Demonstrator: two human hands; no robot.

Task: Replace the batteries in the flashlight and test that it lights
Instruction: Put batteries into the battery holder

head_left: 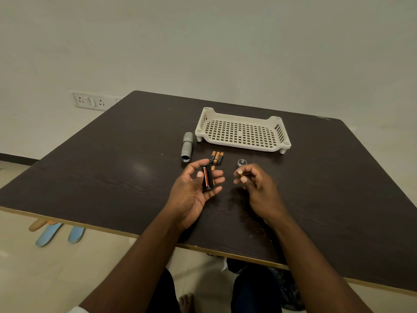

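Note:
My left hand (194,190) holds a black battery holder (207,178) palm-up, with a red-and-black battery seated in it. My right hand (255,186) pinches a small battery (240,172) between thumb and fingers, its metal end toward me. The grey flashlight body (187,147) lies on the dark table (112,172) with its open end toward me. Three copper-and-black batteries (217,157) lie side by side just beyond my left fingers, and another battery (212,167) peeks out behind them. The flashlight's tail cap (242,163) stands behind my right hand.
A white perforated plastic tray (242,132) stands at the back of the table. A wall socket panel (90,100) is on the left wall. Blue slippers (58,232) lie on the floor below the table's left edge. My knees and a bare foot show under the near edge.

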